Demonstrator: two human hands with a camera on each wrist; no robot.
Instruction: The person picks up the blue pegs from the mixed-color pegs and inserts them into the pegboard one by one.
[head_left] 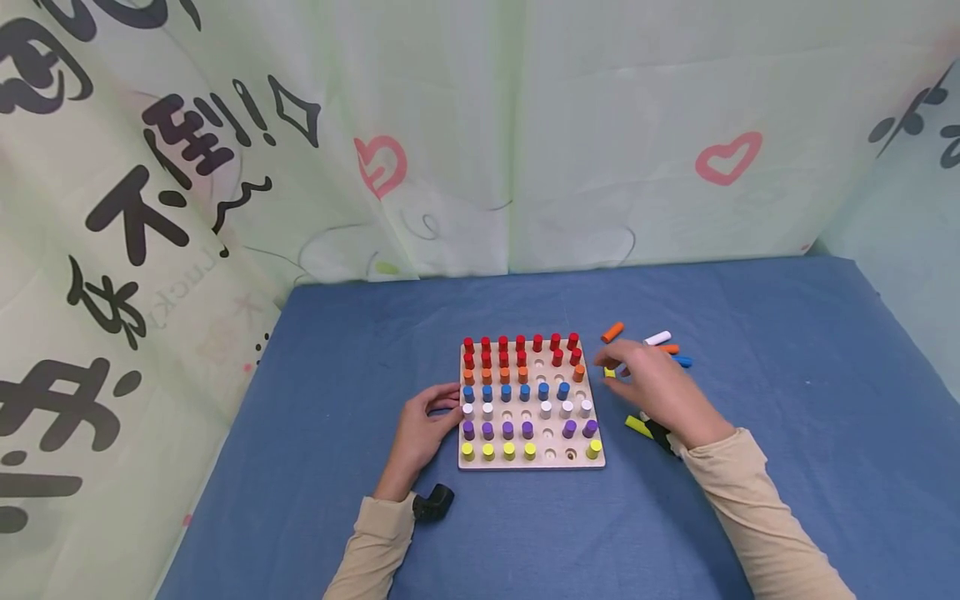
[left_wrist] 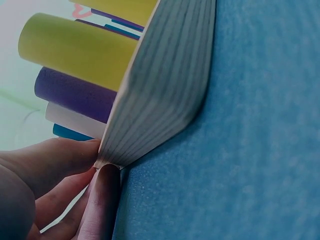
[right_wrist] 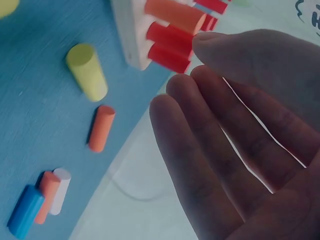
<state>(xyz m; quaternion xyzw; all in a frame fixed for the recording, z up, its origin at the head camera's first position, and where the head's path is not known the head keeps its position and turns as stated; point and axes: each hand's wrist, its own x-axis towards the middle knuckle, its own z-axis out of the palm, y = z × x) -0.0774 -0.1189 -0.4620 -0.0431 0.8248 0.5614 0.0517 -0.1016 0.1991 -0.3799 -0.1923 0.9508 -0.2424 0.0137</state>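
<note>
A wooden pegboard holds rows of red, orange, blue, white, purple and yellow pegs, with some bare holes. At its left edge my left hand pinches the board; the left wrist view shows the thumb on the upper edge and a finger against the side. My right hand hovers just off the board's right side, fingers bent loosely, nothing between them. Below its fingertips in the head view lies a yellow peg, which the right wrist view shows loose on the cloth.
Loose pegs lie right of the board: an orange peg, a white peg, a second orange one, a blue peg, and another yellow peg near the right wrist. A printed curtain stands behind the blue table.
</note>
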